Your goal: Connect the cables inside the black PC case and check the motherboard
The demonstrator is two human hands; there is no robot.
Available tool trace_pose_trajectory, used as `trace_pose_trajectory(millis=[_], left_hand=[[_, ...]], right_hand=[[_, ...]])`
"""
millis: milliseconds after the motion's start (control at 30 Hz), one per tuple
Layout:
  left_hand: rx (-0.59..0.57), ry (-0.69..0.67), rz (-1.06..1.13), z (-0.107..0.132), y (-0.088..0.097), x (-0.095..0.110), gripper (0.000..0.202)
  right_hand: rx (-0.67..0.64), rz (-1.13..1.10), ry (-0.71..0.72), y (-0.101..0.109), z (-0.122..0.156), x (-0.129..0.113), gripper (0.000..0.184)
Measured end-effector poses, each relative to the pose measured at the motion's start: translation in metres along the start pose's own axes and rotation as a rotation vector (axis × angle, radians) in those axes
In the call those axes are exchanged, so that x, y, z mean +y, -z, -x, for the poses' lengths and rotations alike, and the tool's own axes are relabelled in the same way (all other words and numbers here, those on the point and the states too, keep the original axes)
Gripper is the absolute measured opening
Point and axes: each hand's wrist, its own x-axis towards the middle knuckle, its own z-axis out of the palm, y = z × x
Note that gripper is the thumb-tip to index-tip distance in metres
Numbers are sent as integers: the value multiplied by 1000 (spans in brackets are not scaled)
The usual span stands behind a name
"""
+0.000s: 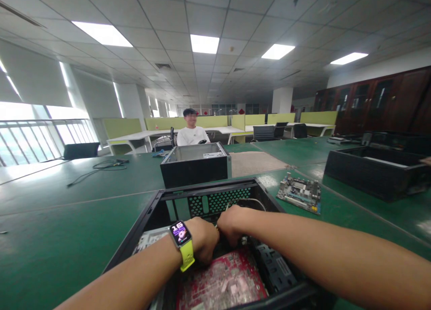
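Both my hands reach down inside an open black computer case (pixel 134 231). My left hand (pixel 204 239), below a watch with a yellow-green strap (pixel 187 256), is closed, and its fingertips are hidden. Right beside it, my right hand (pixel 232 223) is closed too, knuckles up; what its fingers grip is out of sight. A thin pale cable (pixel 257 203) loops behind my right hand. Something small and yellowish shows between the two hands but cannot be made out. Nearer to me, a red circuit board (pixel 224 281) lies in the case, below both hands.
Ahead stands another computer case (pixel 195 173), with a seated person (pixel 192 132) behind it. A motherboard (pixel 299 192) lies right of my case on the green table (pixel 50 233). Farther right is a black case (pixel 363 173), a hand at its edge. Cables (pixel 109 165) lie left.
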Motion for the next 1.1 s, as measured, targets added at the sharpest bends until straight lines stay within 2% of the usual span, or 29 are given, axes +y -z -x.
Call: trace_pose_trajectory(millis=[433,833,1100], left_hand=[[98,18,-15,2,-1,2,32],[50,-20,-12,-6,-3,-2,38],[21,-33,-8,2,5,0,35]], right_hand=[[0,14,8,3,4,0,52],[7,-22,-18,3,5,-2,48],[-1,-12,-4,1,-1,0,45]])
